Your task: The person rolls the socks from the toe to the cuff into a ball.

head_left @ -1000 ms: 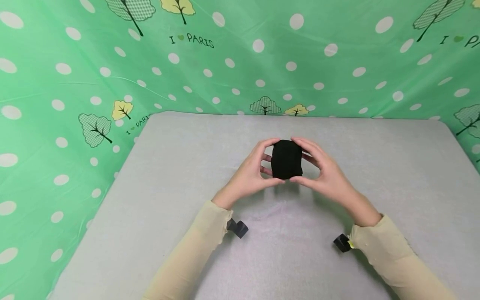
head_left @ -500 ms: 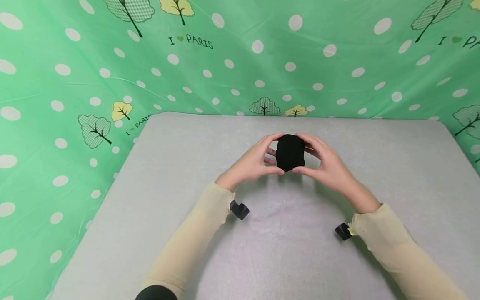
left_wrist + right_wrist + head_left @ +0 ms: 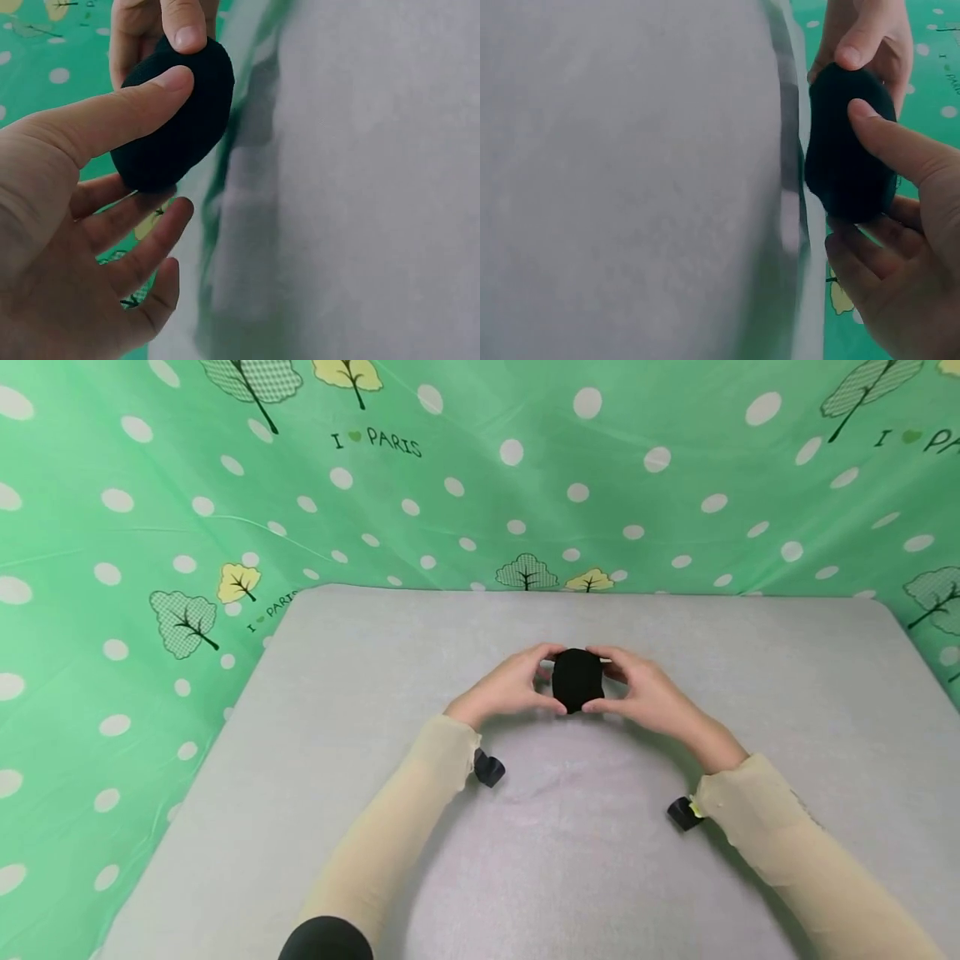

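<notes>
A black, rounded bundle [image 3: 577,680] that looks like folded cloth is held between both hands near the middle of the table. The left hand [image 3: 512,685] pinches its left side, thumb on the near face and fingertips at the far edge. From the other side the right hand [image 3: 654,695] grips it the same way. In the left wrist view the bundle [image 3: 180,120] shows a smooth oval face with both thumbs pressed on it. The right wrist view shows the bundle [image 3: 849,150] with a slightly uneven lower edge. Whether it touches the table cannot be told.
A grey-white cloth covers the table [image 3: 360,693]. Behind it and at the left hangs a green dotted curtain [image 3: 450,443] with printed trees. Small black wrist cameras [image 3: 489,768] sit at the cuffs. A black round shape [image 3: 326,939] shows at the bottom edge.
Both hands first moved the bundle slightly away and to the right, then brought it a little back and down in the head view. Their grip on it stays.
</notes>
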### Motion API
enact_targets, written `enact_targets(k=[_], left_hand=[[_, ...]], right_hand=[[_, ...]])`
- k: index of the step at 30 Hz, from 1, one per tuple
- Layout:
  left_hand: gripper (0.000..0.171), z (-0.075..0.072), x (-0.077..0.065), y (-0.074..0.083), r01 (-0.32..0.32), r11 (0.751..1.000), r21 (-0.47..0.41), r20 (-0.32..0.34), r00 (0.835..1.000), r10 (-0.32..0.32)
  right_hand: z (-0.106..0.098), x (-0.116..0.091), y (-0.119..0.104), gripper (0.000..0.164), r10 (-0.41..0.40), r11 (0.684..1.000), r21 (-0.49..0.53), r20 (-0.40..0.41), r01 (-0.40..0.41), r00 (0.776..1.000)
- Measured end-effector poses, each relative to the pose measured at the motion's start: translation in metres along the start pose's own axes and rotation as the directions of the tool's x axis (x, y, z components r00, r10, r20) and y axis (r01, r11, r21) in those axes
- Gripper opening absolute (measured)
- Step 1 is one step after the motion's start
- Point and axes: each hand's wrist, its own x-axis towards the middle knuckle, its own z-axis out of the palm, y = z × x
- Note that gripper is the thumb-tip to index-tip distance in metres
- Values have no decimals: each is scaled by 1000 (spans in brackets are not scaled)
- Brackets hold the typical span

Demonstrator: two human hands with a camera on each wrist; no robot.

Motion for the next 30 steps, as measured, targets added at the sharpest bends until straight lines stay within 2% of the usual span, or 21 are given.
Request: enact_targets(k=[6,14,23,30], left_hand=[[86,4,1,-2,31,998,58,35,999,-33],[92,4,-2,-3,43,996,73,49,998,-46],[88,3,-4,-8,56,994,91,39,997,-60],[84,-1,-8,-12,72,996,59,28,997,-74]], right_hand=[[0,2,2,84,30,999,-39,46,-28,999],[-1,2,2,86,25,996,-86,75,-18,997],[-3,-2,2,84,13,996,-89,65,-7,998],[-4,-6,5,82,-12,996,-84,39,15,999]])
